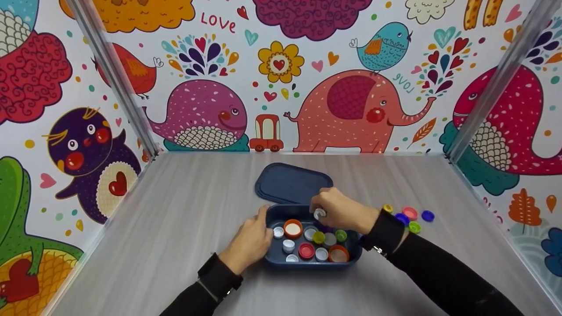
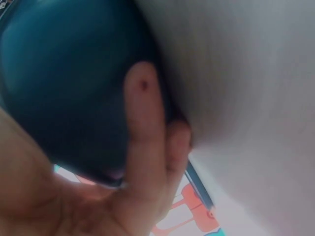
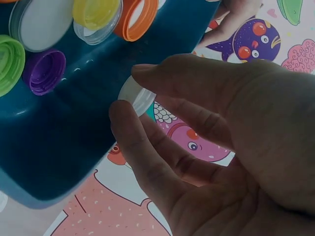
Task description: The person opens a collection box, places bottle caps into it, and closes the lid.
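Note:
A dark blue plastic box (image 1: 312,266) holds several bottle caps in white, red, orange, yellow, green and purple. My left hand (image 1: 249,240) grips the box's left side. In the left wrist view its fingers (image 2: 145,113) lie along the outer wall; the thumb tip is hidden there. Over the box's far right part, my right hand (image 1: 340,210) pinches a white bottle cap (image 1: 319,213) between thumb and fingers. The right wrist view shows that cap (image 3: 138,96) tilted between the fingertips, with a purple cap (image 3: 44,72) and a green cap (image 3: 10,64) lying in the box.
Behind the box lies its dark blue lid (image 1: 292,183), flat on the table (image 1: 197,193). To the right, near my right wrist, several loose caps sit on the table, among them a pink cap (image 1: 409,213) and a blue cap (image 1: 428,215). Cartoon-printed walls enclose the table.

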The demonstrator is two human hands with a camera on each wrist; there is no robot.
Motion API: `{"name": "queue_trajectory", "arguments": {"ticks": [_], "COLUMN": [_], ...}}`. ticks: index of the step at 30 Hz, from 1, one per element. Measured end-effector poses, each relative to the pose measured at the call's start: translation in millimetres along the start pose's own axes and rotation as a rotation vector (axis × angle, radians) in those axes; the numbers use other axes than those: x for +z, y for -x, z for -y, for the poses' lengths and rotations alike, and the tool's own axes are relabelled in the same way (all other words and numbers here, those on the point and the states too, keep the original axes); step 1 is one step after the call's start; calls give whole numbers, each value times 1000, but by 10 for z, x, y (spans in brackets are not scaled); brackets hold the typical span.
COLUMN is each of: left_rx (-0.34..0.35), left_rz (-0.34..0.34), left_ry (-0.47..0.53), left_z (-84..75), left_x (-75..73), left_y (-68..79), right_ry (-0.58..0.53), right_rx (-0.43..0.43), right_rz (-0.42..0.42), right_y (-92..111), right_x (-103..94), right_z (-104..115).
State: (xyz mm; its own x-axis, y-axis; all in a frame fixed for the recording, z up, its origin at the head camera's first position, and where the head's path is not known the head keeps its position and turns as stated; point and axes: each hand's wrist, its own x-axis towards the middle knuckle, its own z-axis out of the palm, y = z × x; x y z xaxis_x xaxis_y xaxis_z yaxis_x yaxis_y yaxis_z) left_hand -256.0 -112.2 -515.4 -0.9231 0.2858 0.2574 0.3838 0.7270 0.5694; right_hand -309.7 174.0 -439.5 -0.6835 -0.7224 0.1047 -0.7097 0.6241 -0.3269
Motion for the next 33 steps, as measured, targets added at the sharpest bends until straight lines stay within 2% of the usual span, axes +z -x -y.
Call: {"name": "queue_trajectory", "arguments": {"ticks": [13,21,33], "left_rx": [14,29,3], "left_rz": [-1,-26,-7], "left_ry": [7,-2,-14], "left_z": [1,10,6], "left_x": [0,9,4], "left_y": [3,-1,0], "right_ry": [-51,-55,-83], "right_rx": [38,66,100], "right_rz": [13,-21,-105], "right_y": [54,125,326], "right_x": [33,7,-22], "right_z": [-9,-4,-73]}}
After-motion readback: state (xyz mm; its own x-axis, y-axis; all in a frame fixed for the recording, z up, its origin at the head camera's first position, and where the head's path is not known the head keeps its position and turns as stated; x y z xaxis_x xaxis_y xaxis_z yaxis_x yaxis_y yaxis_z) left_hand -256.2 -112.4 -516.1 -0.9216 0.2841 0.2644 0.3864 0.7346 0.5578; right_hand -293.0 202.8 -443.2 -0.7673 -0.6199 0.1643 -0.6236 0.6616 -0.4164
